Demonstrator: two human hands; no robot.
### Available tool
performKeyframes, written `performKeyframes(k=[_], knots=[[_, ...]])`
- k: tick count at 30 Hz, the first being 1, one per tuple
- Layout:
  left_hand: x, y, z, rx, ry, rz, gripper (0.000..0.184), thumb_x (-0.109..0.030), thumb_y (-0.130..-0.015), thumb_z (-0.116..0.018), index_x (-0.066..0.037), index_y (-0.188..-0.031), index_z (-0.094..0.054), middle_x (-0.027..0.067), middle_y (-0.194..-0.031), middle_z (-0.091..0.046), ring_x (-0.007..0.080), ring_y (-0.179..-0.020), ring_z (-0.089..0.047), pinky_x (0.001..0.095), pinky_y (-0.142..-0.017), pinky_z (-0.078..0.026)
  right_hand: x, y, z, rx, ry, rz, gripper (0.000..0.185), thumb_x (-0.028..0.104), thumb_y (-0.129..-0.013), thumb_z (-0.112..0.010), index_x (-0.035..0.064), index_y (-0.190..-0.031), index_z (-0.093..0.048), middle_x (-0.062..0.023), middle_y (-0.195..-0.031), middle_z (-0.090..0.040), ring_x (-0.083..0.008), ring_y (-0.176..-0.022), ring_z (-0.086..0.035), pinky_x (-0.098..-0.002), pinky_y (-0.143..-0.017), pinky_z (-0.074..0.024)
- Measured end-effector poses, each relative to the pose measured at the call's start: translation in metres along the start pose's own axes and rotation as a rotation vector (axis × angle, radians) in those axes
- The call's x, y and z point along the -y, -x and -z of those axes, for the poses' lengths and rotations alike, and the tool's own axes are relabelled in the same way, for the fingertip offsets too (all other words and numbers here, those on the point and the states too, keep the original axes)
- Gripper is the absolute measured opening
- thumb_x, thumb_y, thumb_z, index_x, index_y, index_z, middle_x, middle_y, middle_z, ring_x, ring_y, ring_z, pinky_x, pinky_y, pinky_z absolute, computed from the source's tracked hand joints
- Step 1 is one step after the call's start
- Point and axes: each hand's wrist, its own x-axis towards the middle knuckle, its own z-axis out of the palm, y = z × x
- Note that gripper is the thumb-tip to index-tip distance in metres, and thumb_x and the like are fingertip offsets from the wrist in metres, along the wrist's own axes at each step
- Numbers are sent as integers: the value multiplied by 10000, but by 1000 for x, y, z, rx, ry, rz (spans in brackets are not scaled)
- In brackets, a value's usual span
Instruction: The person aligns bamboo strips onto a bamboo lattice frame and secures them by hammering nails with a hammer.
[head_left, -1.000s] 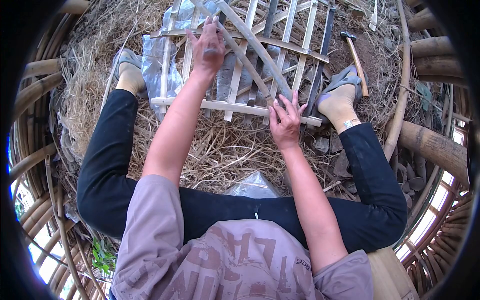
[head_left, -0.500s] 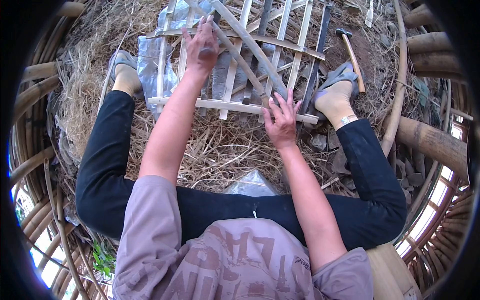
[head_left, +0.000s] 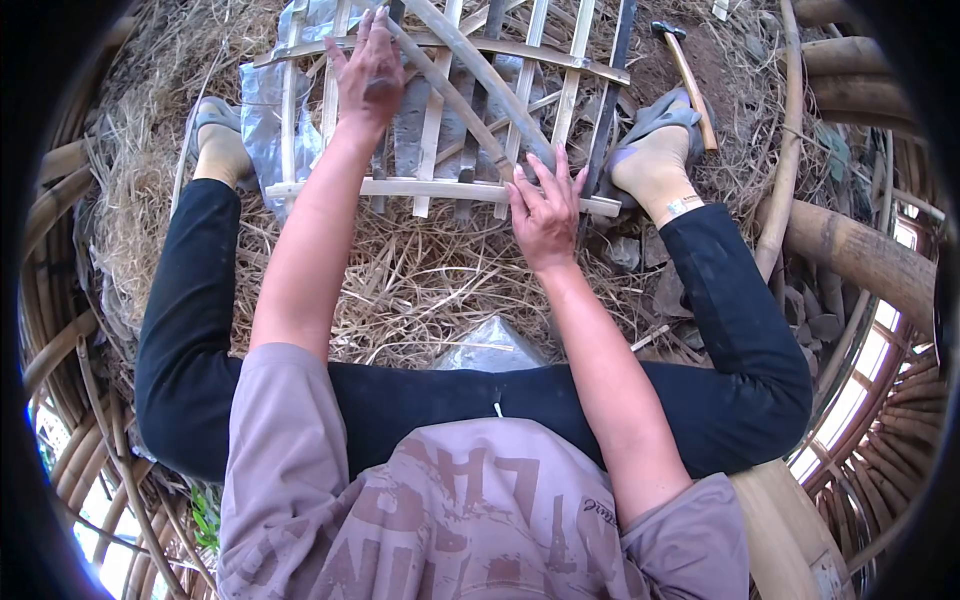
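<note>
A lattice of pale and dark bamboo slats [head_left: 431, 135] lies on straw between my feet. Two diagonal strips [head_left: 467, 62] cross over it and come together near its lower right part. My left hand [head_left: 368, 85] rests at the upper left of the lattice, fingers stretched out beside the upper end of a diagonal strip. At the lower crosspiece [head_left: 410, 188], my right hand [head_left: 547, 215] lies with fingers spread, close to where the diagonals meet. Whether either palm presses on the slats is hidden.
A hammer [head_left: 688, 85] with a wooden handle lies beyond my right foot. Clear plastic sheeting [head_left: 262, 125] sits under the lattice's left side. Dry straw [head_left: 400, 290] and stones [head_left: 675, 290] cover the ground. Bamboo poles [head_left: 860, 250] wall both sides.
The whole view has shifted, so the lattice, feet and hammer appear higher and further left. Both hands stay at nearly the same places on the lattice.
</note>
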Motion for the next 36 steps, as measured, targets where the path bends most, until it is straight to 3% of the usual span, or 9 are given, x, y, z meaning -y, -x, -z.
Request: performKeyframes(k=[7, 8, 12, 16, 19, 22, 25, 28, 36], knots=[[6, 2, -2, 47, -35, -14, 413, -189, -1083, -448, -30, -1464, -454, 162, -1474, -586, 296, -1433, -497, 749, -1180, -177, 17, -15, 21, 2, 30, -216, 254, 305, -784, -866, 150, -975, -804, -62, -1406, -553, -320, -1453, -374, -729, -1206, -170], [5, 2, -2, 42, -31, -13, 413, -192, -1084, -449, -33, -1465, -455, 162, -1473, -588, 297, -1431, -499, 749, -1180, -176, 10, -14, 18, 26, 75, -237, 566, 404, -711, -918, 142, -1178, -732, -118, -1512, -418, -364, -1507, -277, -782, -1180, -133], [1, 1, 0, 45, -24, 14, 412, -203, -1087, -450, -52, -1470, -457, 160, -1472, -589, 301, -1423, -508, 750, -1177, -176, -1, -27, 22, 15, 211, -369, 1316, 666, -613, -899, 164, -1625, -224, -277, -1629, -186, -466, -1560, -74, -862, -1106, -56], [1, 0, 1, 27, -7, 12, 413, -218, -1089, -454, -73, -1476, -463, 156, -1474, -588, 296, -1418, -513, 751, -1175, -177, -3, -34, 22, 268, 239, -511, 1401, 749, -639, -826, 147, -1673, -99, -283, -1704, 29, -451, -1582, 62, -846, -1113, -35], [-5, 0, 14, -5, 169, -29, 528, -66, -948, -582, 3, -1461, -482, 251, -1355, -628, 402, -1211, -631, 436, -1004, -514, -1, -38, 25, 293, 146, -577, 1428, 726, -636, -843, 109, -1670, -74, -262, -1712, 25, -439, -1586, 47, -826, -1132, -40], [-7, 1, 17, 2, 7, -61, 602, -40, -916, -632, 49, -1482, -444, 250, -1413, -589, 402, -1248, -612, 432, -1048, -490, -1, -42, 26, 324, 100, -629, 1499, 707, -631, -858, 94, -1661, 41, -238, -1721, 57, -430, -1588, 65, -802, -1153, -35], [7, 1, 11, 168, 213, 66, 797, -238, -889, -722, 52, -1534, -355, 290, -1542, -436, 431, -1431, -442, 490, -1181, -370, -3, -47, 26, 390, 71, -673, 1555, 707, -622, -865, 62, -1644, 114, -231, -1718, 113, -434, -1582, 115, -790, -1159, -7], [8, 0, -1, 11, -83, -40, 425, -241, -1088, -469, -70, -1477, -470, 157, -1469, -592, 286, -1422, -511, 744, -1180, -179, -6, -51, 26, 435, 57, -692, 1583, 708, -617, -869, 38, -1630, 147, -229, -1712, 152, -437, -1576, 148, -785, -1160, 5], [-24, 1, 30, -100, 174, 21, 287, -242, -1027, -625, -132, -1289, -669, 112, -1340, -692, 298, -1386, -549, 696, -1202, -209, -9, -52, 23, 445, 27, -705, 1612, 705, -605, -878, 47, -1620, 188, -230, -1707, 176, -436, -1573, 164, -785, -1157, 14]])
